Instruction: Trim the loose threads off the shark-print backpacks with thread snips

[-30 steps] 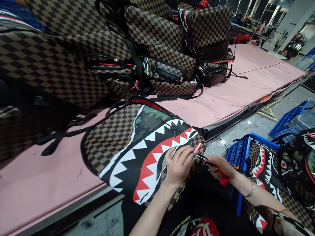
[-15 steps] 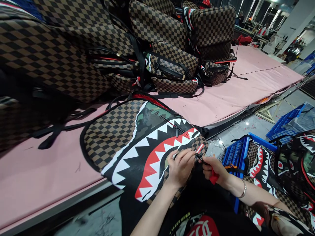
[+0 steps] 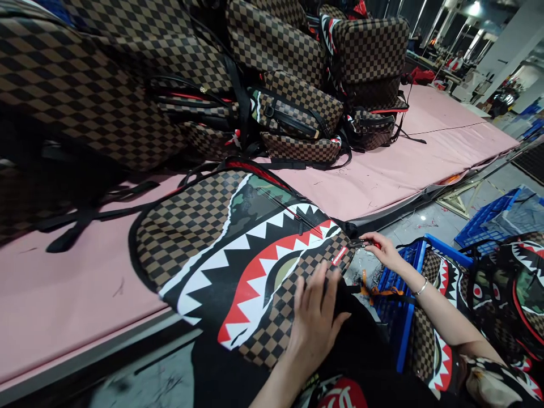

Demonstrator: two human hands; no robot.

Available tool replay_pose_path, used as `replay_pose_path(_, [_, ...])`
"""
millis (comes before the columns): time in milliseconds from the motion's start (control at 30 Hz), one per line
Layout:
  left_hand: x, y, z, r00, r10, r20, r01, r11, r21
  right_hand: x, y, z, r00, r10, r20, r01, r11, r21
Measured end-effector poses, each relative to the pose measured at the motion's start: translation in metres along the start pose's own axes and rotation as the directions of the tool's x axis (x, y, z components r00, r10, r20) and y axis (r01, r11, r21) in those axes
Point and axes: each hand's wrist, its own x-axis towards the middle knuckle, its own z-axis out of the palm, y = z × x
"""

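Checkered bags (image 3: 276, 39) stand piled along the pink-covered table (image 3: 416, 164) in front of me. Beyond them I see some red cloth (image 3: 420, 75). To my right, a blue crate (image 3: 404, 340) sits beside shark-mouth bags (image 3: 444, 357), an orange ribbon (image 3: 389, 292) at its near side, another crate (image 3: 484, 218) behind.

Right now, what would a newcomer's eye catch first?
A jagged-toothed mouth in red, white and black, printed across the checkered bag at the near edge of the pink table. Behind it, more checkered bags stand piled; at the right, a blue crate holds similar ones.
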Motion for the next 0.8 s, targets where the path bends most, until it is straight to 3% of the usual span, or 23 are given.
replay_pose_path(133, [-0.011,-0.016,0.015,0.986,-0.164,0.026,0.158,0.974,0.163,0.021,0.003,-0.014,0.974,-0.126,0.189,0.147,0.984,-0.100])
replay_pose_path(367, [-0.019,-0.020,0.023,0.984,-0.175,0.014,0.169,0.966,0.196,0.049,-0.004,-0.019,0.902,-0.172,0.396,0.215,0.974,-0.067])
replay_pose_path(633, [-0.019,-0.020,0.022,0.984,-0.173,0.043,0.157,0.956,0.250,0.060,-0.002,-0.010,0.800,-0.363,0.478,0.422,0.907,-0.017])
replay_pose_path(800, [-0.019,-0.020,0.023,0.980,-0.190,0.051,0.172,0.952,0.254,0.063,-0.001,-0.011,0.770,-0.403,0.494,0.474,0.880,-0.022])
